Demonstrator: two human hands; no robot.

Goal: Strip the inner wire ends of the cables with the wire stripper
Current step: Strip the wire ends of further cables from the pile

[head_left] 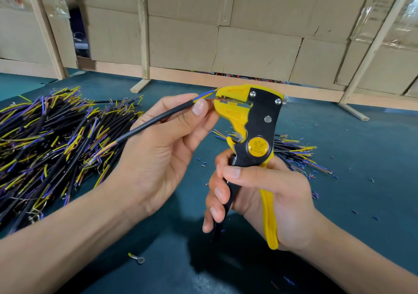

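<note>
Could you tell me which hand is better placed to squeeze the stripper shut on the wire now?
The right hand: it already grips both handles of the wire stripper, while the left hand is busy holding the black cable at the tool's mouth.

The right hand (260, 194) covers the middle of the wire stripper (251, 135) handles, so only the black tip and the yellow end show below the grip, and the print on the stripper's round yellow badge is too small to read. Where the brown inner wire (211, 99) enters the yellow head, the teeth are too small to tell whether they bite it, and the left hand (167, 144) hides part of the black cable (158, 119). The cable pile (45, 146) runs off the left edge, a second heap (294, 153) lies partly behind the stripper and right hand, and the writing on the cardboard (382, 4) at upper right is blurred.
</note>
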